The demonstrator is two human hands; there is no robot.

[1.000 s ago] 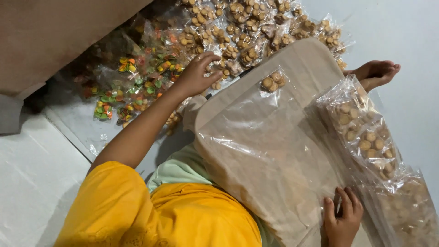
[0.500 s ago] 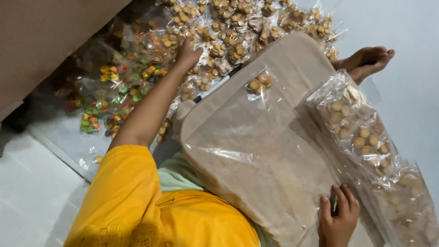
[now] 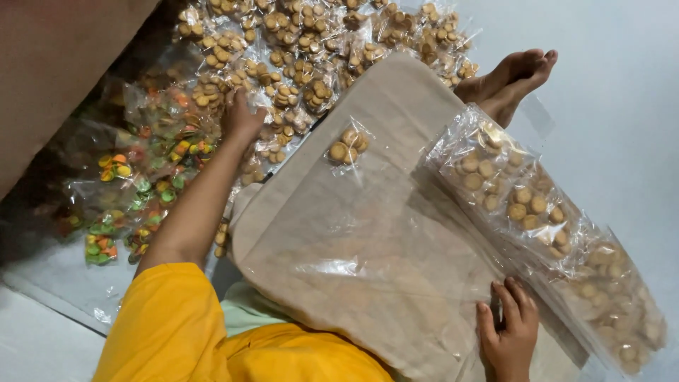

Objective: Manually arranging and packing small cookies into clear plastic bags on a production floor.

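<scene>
L hand (image 3: 242, 117) fingertips buried among biscuit packets (image 3: 297, 67).

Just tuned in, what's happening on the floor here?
A person in a yellow sleeve sits on the floor with a flat beige board across the lap. The left hand reaches into a heap of small clear packets of round tan biscuits; whether its grip has closed on one is hidden. The right hand rests open on the board's near edge. One small biscuit packet lies on the board, beside a long clear strip of joined biscuit packets.
</scene>
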